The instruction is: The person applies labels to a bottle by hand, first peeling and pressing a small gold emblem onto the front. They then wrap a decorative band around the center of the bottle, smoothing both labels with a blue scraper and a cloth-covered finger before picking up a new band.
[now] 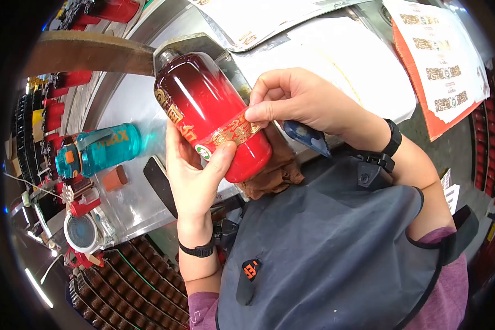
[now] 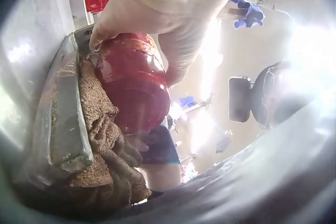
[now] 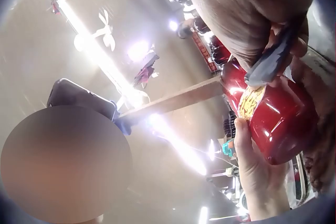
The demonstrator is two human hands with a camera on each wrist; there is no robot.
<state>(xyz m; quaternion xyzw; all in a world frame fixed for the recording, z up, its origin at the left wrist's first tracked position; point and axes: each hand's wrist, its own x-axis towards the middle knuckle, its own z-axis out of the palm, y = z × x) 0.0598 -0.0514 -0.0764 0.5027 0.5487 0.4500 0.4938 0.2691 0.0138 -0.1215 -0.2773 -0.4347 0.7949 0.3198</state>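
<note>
A glossy bottle (image 1: 203,93), dark at the neck and red at the base, lies tilted over a brown cloth (image 1: 275,175). My left hand (image 1: 195,170) grips it from below, thumb on the gold-patterned band (image 1: 234,131) that runs across its lower body. Thumb and bent index finger of my right hand (image 1: 297,102) meet at the band's right end. Tucked in that hand's other fingers is a dark blue flat scraper-like piece (image 3: 273,58), its pointed end sticking out below the palm. In the left wrist view, the bottle's red base (image 2: 139,98) hangs beside the cloth.
A wooden bar (image 1: 93,53) reaches to the bottle's neck from the left. On the metal table (image 1: 148,212) are a teal water bottle (image 1: 113,147) and a phone (image 1: 160,184). White sheets (image 1: 335,60) lie at the back; a sheet of gold decals (image 1: 443,66) is at right.
</note>
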